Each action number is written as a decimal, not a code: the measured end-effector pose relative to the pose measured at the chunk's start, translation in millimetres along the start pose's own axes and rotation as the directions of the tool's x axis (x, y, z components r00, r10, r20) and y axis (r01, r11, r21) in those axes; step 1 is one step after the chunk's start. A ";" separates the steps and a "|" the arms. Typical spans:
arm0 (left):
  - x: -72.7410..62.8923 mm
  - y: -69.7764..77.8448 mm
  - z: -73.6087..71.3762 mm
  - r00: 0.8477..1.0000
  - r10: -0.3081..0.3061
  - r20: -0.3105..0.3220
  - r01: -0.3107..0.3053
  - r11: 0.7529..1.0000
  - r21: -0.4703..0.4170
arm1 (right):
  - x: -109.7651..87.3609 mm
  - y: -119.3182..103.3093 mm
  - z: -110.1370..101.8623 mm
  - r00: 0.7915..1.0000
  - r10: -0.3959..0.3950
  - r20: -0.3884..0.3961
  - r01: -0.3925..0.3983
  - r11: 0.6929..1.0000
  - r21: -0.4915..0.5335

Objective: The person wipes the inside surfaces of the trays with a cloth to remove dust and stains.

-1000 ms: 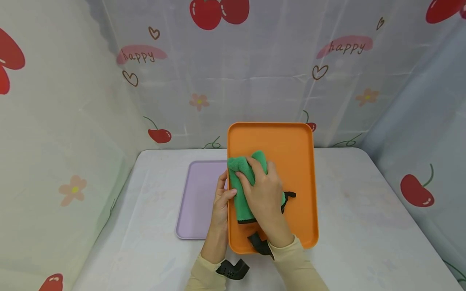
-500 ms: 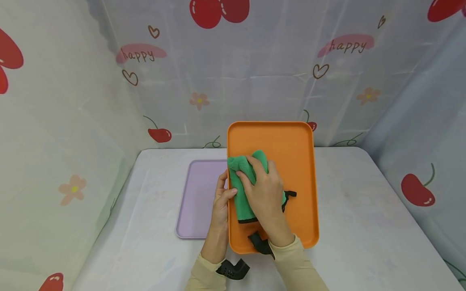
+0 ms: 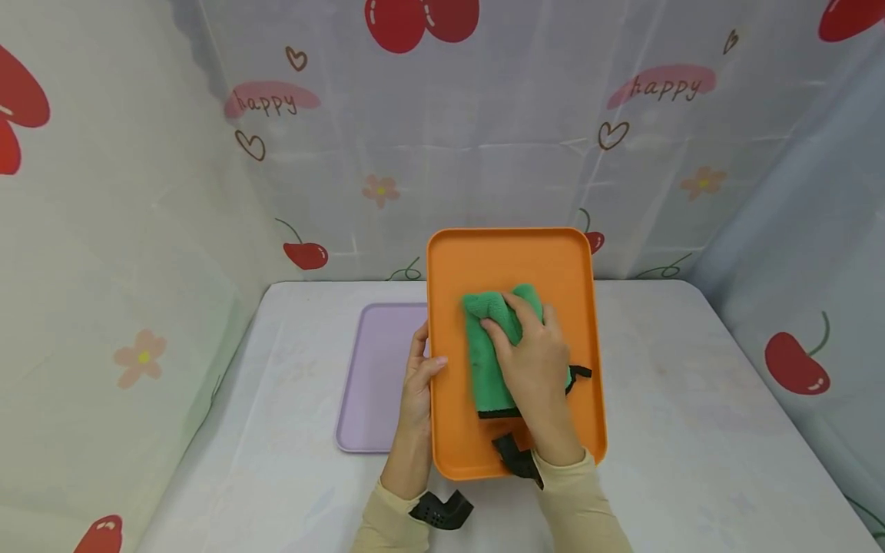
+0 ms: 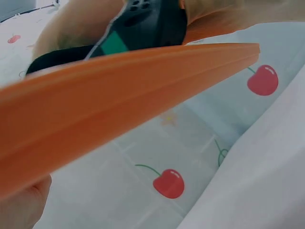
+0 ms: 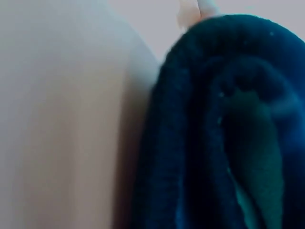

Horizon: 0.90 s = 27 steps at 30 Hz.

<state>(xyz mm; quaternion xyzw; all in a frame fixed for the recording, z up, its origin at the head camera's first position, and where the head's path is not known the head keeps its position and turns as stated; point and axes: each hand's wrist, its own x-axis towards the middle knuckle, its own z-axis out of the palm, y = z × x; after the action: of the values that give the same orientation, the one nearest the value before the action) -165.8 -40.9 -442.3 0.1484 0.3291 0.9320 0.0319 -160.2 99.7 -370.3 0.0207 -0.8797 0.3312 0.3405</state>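
Note:
An orange tray (image 3: pixel 508 257) is held up above the table, tilted toward the head camera. My left hand (image 3: pixel 417 388) grips its left edge, thumb on the rim and the other fingers behind, partly hidden. In the middle of the tray lies a folded green cloth (image 3: pixel 489 369) with dark edging. My right hand (image 3: pixel 535 361) holds the bunched cloth against the tray's surface, thumb and fingers curled into it. The tray's edge (image 4: pixel 128 90) crosses the left wrist view. Close up in the right wrist view, the folded edge of the cloth (image 5: pixel 167 143) looks dark and blurred.
A lilac tray (image 3: pixel 366 376) lies flat on the white table (image 3: pixel 276 430), partly covered by the orange tray. Black straps and mounts (image 3: pixel 442 511) sit at both wrists. Curtains (image 3: pixel 484 177) printed with cherries hang behind and at the sides.
Between half a second ago and now, my right hand has slid the cloth rightward, from the tray's left side to its middle. The left hand keeps its grip on the edge.

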 end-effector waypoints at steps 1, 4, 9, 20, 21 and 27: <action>0.0 0.2 0.0 1.000 0.001 0.001 -0.001 1.000 -0.001 | 0.7 2.9 -2.2 1.000 0.021 0.002 -0.021 1.000 0.004; 0.2 0.8 -0.2 1.000 -0.002 0.013 0.002 1.000 -0.017 | 2.6 11.7 -8.6 0.997 0.076 -0.001 -0.076 0.997 0.012; 0.6 1.6 0.1 1.000 -0.005 0.016 0.005 0.999 -0.035 | 5.7 27.6 -19.1 0.991 0.126 -0.047 -0.126 0.992 0.000; 0.9 2.0 1.3 0.999 0.005 0.039 -0.002 0.996 -0.086 | 10.4 57.4 -38.6 0.967 0.234 -0.100 -0.240 0.969 -0.059; 0.8 1.9 1.6 0.999 0.001 0.039 0.002 0.996 -0.091 | 10.3 58.5 -39.0 0.967 0.235 -0.101 -0.241 0.969 -0.059; 0.6 1.4 1.4 0.999 0.002 0.038 0.001 0.997 -0.078 | 8.9 59.3 -37.0 0.968 0.225 -0.113 -0.232 0.971 -0.062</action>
<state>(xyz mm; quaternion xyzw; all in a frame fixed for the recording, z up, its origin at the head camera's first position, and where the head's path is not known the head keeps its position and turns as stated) -165.9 -41.0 -440.3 0.1650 0.2916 0.9412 0.0440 -160.9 169.7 -378.2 -0.1109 -0.8689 0.3359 0.3463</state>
